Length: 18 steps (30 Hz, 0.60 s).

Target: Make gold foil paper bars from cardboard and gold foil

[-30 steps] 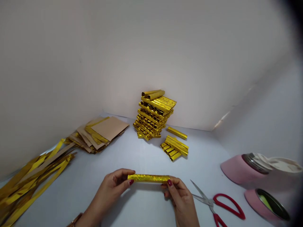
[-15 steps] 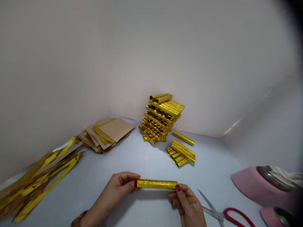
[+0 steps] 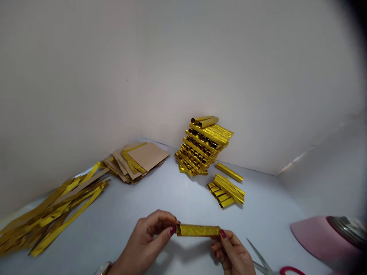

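Note:
A shiny gold paper tube (image 3: 198, 230) with flat sides is held level above the table, and its hollow left end shows. My left hand (image 3: 150, 238) pinches that left end between thumb and fingers. At the other end, my right hand (image 3: 233, 250) grips the tube with thumb on the front and fingers curled behind. Just right of my right hand lie scissors (image 3: 291, 270) with red handles, cut off by the lower edge of the view.
Gold tubes stand in a crisscross stack (image 3: 205, 147) by the wall. Nearer are a small tube pile (image 3: 226, 191) and a single tube (image 3: 229, 172). Left are brown-backed gold sheets (image 3: 149, 154) and loose gold strips (image 3: 54, 214). A pink container (image 3: 312, 235) stands at right.
The tube has turned slightly, so its hollow left end now shows. Both hands and the tube sit a little lower and further right; the whole scene has shifted right as the camera turned.

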### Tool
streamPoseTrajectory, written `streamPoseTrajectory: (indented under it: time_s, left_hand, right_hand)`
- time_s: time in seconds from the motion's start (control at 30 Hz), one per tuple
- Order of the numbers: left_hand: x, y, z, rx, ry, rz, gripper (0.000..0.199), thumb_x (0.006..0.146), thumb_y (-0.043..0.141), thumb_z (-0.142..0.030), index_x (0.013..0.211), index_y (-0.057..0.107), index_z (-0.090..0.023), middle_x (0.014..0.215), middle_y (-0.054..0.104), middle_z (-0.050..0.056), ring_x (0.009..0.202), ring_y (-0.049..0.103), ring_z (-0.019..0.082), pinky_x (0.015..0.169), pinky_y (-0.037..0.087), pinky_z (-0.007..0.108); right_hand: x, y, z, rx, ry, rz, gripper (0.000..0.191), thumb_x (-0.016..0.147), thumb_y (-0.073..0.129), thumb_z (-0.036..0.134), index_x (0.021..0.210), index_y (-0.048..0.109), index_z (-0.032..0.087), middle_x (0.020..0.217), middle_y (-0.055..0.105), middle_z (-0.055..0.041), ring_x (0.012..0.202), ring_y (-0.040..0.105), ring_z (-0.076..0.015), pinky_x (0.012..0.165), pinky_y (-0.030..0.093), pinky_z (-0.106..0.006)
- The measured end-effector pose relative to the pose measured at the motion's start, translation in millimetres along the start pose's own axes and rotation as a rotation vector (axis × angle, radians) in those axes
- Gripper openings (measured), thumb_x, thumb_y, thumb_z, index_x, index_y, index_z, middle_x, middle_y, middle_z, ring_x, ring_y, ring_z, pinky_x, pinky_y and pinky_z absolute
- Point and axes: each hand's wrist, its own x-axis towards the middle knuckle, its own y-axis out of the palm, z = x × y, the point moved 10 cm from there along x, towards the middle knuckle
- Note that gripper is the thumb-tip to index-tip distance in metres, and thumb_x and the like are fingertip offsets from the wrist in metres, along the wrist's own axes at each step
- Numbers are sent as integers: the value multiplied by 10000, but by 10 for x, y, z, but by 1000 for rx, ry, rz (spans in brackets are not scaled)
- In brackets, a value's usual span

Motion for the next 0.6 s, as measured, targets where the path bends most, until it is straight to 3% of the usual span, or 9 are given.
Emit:
streamPoseTrajectory:
  time_s: [0.17,0.27,0.43,0.6]
  left_hand:
    - [-89,92,-363,282,342,50,179,863,580,-119,1000,632,-223,960,717,48,874,682,166,779,535,237]
    - [-115,76,-427,351,424,16,117,897,577,-150,974,638,-212,888,726,47,811,693,159,740,537,216]
    - [-48,49,-269,293,253,25,147,911,540,-178,826,658,-197,781,706,29,698,667,143,645,514,205]
    - [0,0,-13,264,37,6,184,896,535,-269,800,669,-186,705,674,22,619,611,142,573,467,212]
  right_hand:
    - [-17,20,27,-46,-10,-19,398,535,851,480,688,670,160,532,654,-25,454,537,-103,428,425,-178]
    - [-17,43,23,-72,-8,-13,400,540,844,494,670,668,160,514,648,-28,439,528,-103,420,421,-181]
    - [-24,47,6,-56,-1,-7,395,541,845,493,662,663,164,560,673,-33,457,547,-101,427,430,-178]
    - [-15,40,10,-110,-22,12,406,577,815,521,655,646,161,570,666,-38,472,550,-114,437,434,-196]
